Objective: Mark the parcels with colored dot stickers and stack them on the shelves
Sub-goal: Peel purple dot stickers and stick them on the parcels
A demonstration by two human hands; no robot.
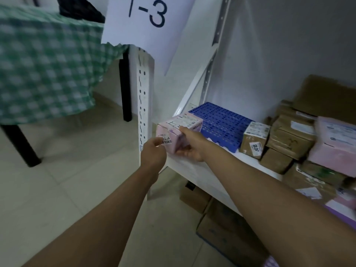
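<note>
Pink parcel [179, 130] sits at the front left corner of the white shelf [194, 170], partly over a blue perforated mat [221, 124]. Right hand [189, 146] grips its near right side, thumb on top, fingers curled underneath. Left hand [153, 153] pinches a small white barcode label [166, 141] against the parcel's front face, fingers curled on it. White label w/ print on parcel top too; text too blurred to read.

Further right on same shelf: small brown box [255, 139] w/ a "J018" tag, touching a pile of brown cartons [290, 139], then a bigger pink box [335, 147]. More cartons [221, 228] on the floor under the shelf. White slotted upright [143, 112] just left of the hands; paper sign "1-3" [146, 20] hangs above it. Left bkgd: table w/ green checked cloth [46, 60], black legs. Floor is pale tile [77, 189], wall grey.
</note>
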